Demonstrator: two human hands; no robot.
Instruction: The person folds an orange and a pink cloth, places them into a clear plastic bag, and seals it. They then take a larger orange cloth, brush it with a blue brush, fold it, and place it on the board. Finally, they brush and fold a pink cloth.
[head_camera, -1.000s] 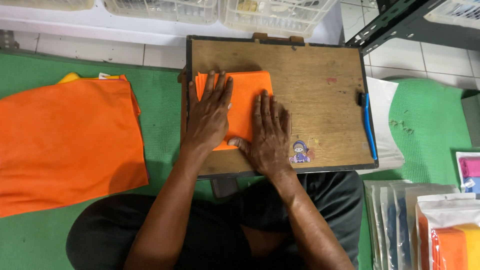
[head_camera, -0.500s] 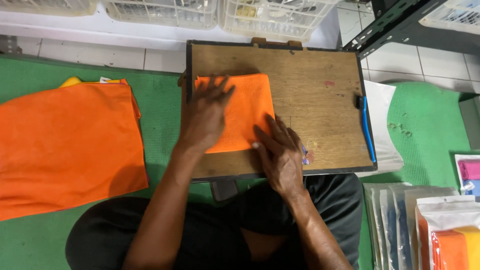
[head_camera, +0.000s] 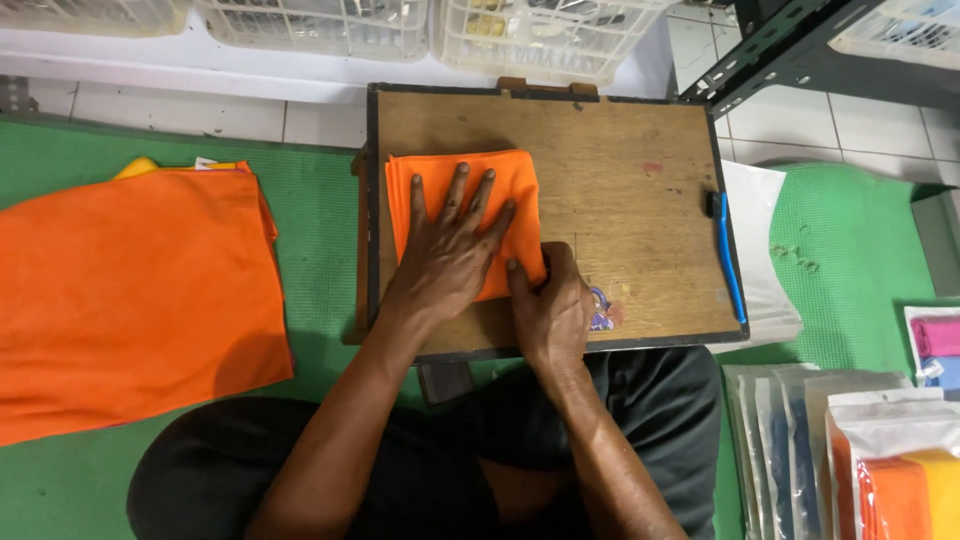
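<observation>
A folded orange cloth (head_camera: 505, 180) lies on the left half of a wooden board (head_camera: 630, 210) resting over my lap. My left hand (head_camera: 450, 250) presses flat on the cloth with fingers spread. At the cloth's lower right corner my right hand (head_camera: 550, 305) has its fingers curled around the edge, pinching it. A small cartoon sticker (head_camera: 600, 310) shows on the board just right of that hand.
A stack of large orange cloths (head_camera: 130, 290) lies on the green mat (head_camera: 320, 210) to the left. A blue pen (head_camera: 727, 255) sits at the board's right edge. Clear packets with coloured cloths (head_camera: 870, 450) are at lower right. White baskets (head_camera: 520, 25) stand behind.
My left hand slid to the middle of the cloth and spread flat. My right hand moved from lying on the cloth to gripping its lower right corner.
</observation>
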